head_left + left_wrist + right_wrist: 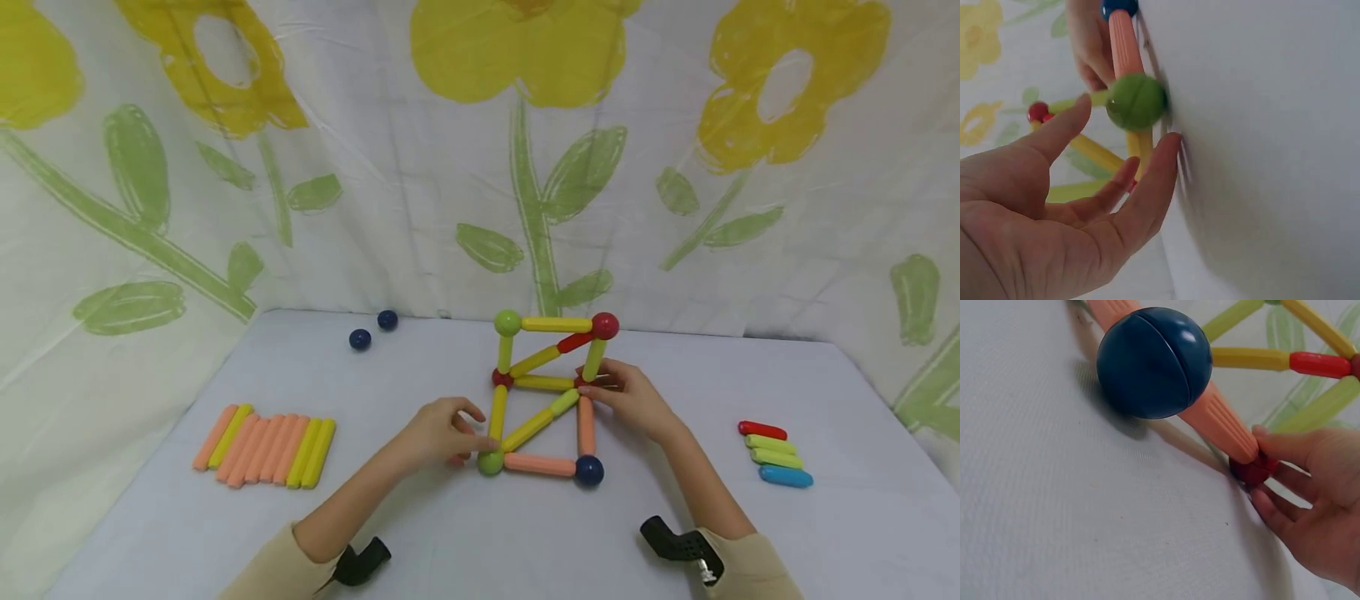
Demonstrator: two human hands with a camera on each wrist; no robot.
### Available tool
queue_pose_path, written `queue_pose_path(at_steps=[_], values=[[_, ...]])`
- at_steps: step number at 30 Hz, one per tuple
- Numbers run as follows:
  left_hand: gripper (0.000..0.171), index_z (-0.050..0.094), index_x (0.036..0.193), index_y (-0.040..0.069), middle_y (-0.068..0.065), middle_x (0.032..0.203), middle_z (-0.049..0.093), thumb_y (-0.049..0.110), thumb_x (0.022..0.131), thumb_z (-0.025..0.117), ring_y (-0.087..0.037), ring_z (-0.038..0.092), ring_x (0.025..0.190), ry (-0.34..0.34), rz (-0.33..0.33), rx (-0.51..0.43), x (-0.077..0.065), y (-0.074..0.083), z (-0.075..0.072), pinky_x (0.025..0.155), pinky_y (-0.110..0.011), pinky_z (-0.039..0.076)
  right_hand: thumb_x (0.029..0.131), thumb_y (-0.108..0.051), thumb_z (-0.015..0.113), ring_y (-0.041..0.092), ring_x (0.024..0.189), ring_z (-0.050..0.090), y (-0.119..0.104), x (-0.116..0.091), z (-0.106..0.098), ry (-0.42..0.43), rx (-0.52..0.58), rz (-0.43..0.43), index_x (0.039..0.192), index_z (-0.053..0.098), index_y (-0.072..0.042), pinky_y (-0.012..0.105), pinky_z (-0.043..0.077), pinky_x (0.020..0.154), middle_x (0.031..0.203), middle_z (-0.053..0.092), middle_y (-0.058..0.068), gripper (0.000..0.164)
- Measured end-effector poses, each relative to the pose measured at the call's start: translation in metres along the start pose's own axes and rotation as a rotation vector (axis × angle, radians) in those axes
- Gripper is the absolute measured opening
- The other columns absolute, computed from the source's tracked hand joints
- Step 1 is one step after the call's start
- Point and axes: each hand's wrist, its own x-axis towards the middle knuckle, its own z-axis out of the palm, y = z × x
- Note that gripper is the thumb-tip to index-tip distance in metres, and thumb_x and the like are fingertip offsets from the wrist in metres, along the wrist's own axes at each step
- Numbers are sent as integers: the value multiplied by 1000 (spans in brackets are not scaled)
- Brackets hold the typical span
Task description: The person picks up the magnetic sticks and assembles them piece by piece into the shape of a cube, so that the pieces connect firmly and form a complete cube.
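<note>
Fingers of the right hand (636, 400) pinch a low red ball (1251, 474), a corner joint on the right side of a rod-and-ball frame (497, 414). Fingers of the left hand (442, 432) are loosely parted around the near-left green ball (1137, 102) — whether they touch it, I cannot tell. So the frame stands on the surface (465, 542) between both sets of fingers. On its near side, between the hands, sits a dark blue ball (589, 471), joined by pink rods to the two balls at the fingers. Beyond the fingers the frame rises to a green top ball (507, 322) and a red top ball (605, 326), with a yellow rod (557, 324) between them.

Well left of the left fingers lies a row of pink and yellow rods (258, 450); farther back on that side, two loose blue balls (360, 339). Well right of the right fingers, short rods (777, 460) lie stacked side by side — red, light green and blue. Behind everything hangs a flowered cloth (390, 208).
</note>
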Motion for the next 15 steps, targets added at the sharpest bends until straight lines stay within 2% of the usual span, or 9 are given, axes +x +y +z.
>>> queue_pose_path(at_steps=[3,6,11,15], values=[[40,69,116,4,-5,84,69,18,85,90,-16,65,66,-22,26,23,-13,-1,5,63,-27,56,103,-16,69,39,121,66,-1,-1,-3,0,-24,6,134,65,3,45,56,98,130,70,21,37],[37,72,111,2,-4,86,69,14,82,92,-15,64,72,25,66,22,-12,-3,9,65,-26,54,102,-18,71,40,121,65,-2,-3,-7,-11,-34,24,132,65,4,43,56,95,128,71,21,37],[27,78,109,0,-10,101,76,8,85,88,-23,72,91,164,131,-11,11,-11,2,79,-33,61,99,-21,76,35,114,66,-2,-11,-19,-49,-48,102,125,67,4,37,54,88,120,73,17,37],[26,78,113,-4,-18,114,77,3,89,82,-33,76,103,256,176,-63,30,-19,-9,89,-38,63,95,-21,80,27,108,64,0,-16,-25,-146,-11,114,120,69,1,37,52,91,112,73,11,36]])
